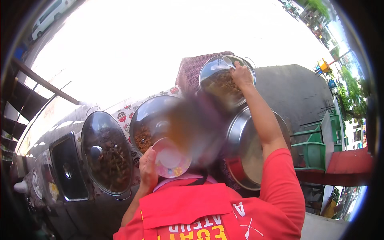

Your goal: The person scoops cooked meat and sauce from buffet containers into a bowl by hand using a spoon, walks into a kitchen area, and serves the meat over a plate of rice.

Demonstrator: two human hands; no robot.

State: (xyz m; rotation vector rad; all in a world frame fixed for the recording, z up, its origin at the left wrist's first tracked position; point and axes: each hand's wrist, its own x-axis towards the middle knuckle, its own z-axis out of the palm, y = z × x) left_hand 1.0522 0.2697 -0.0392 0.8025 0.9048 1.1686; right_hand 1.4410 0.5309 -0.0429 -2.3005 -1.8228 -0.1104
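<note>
My left hand (pixel 149 169) grips a small pink plate (pixel 173 157) with a floral rim, tilted in front of my chest. My right hand (pixel 242 75) reaches out over a pan of brown food (pixel 223 81) and has its fingers closed on a spoon (pixel 228 61). Sky reflects on that pan's shiny top; I cannot tell if a lid covers it. Beneath my right arm stands a large metal pot (pixel 240 132) with pale contents. By the plate is a glass-lidded pan (pixel 150 111) of reddish-brown food. A blurred patch hides the middle.
Leftward along the table stand an oval glass-lidded pan (pixel 106 156) of dark food and a rectangular metal tray with a lid (pixel 69 168). A patterned cloth (pixel 190 70) lies under the far pan. Green plastic chairs (pixel 309 153) and a red table (pixel 348 163) stand right.
</note>
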